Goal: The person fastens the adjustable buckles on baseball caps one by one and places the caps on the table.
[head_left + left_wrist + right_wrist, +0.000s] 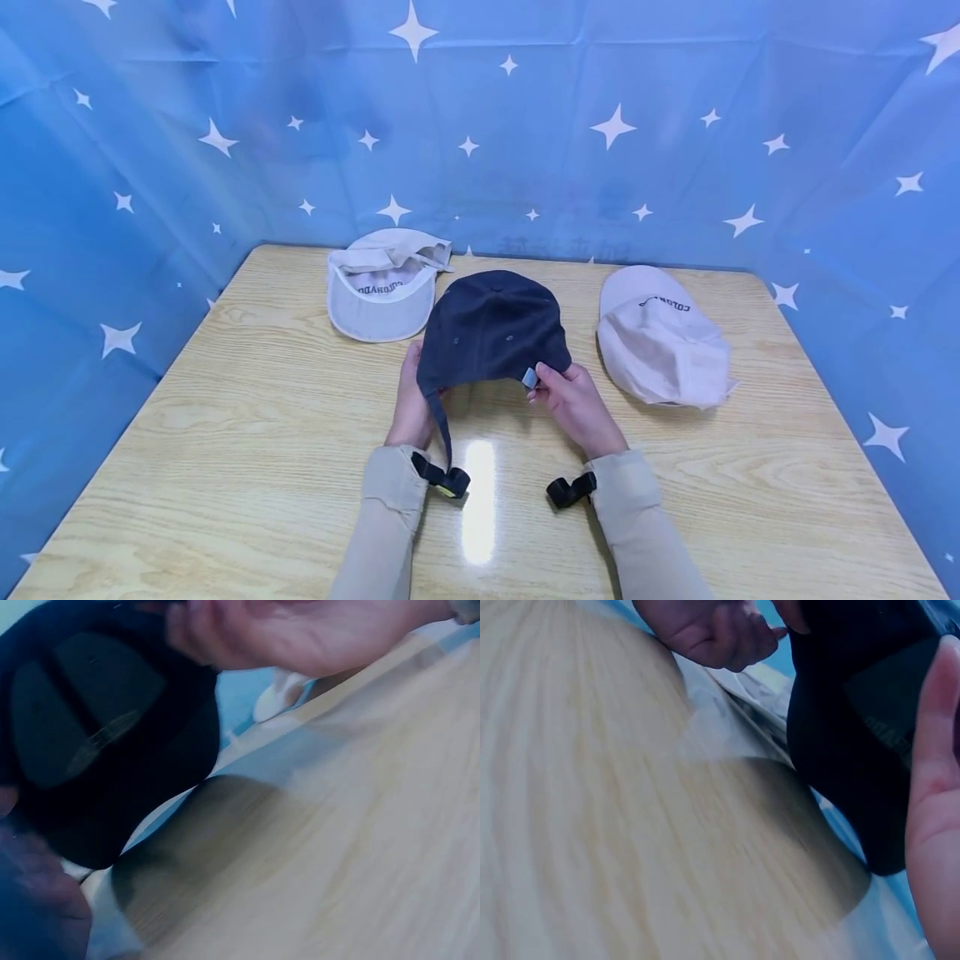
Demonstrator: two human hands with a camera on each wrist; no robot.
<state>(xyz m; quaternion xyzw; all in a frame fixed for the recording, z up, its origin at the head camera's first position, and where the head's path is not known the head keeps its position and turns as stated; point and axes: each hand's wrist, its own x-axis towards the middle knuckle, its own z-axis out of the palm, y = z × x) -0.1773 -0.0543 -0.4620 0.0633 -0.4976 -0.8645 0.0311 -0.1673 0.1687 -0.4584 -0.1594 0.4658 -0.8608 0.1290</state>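
Observation:
Between both hands, a dark navy baseball cap (pixel 491 325) is held over the table with its back towards me. My left hand (pixel 412 404) grips its left side, the fingertips hidden behind the fabric. From that side a loose back strap (pixel 441 425) hangs down. My right hand (pixel 573 400) pinches the lower right edge between thumb and fingers, right at a small metal buckle (pixel 530 377). In the left wrist view the cap's dark inside (pixel 90 712) shows, with stitched lettering in it. The right wrist view also shows the cap's inside (pixel 877 705) beside my thumb.
A white cap (pixel 382 312) with COLORADO lettering lies upturned at the back left. Another white cap (pixel 663 346) with lettering lies to the right. The wooden table (pixel 247 467) meets a blue star-patterned cloth (pixel 525 150) behind and at both sides.

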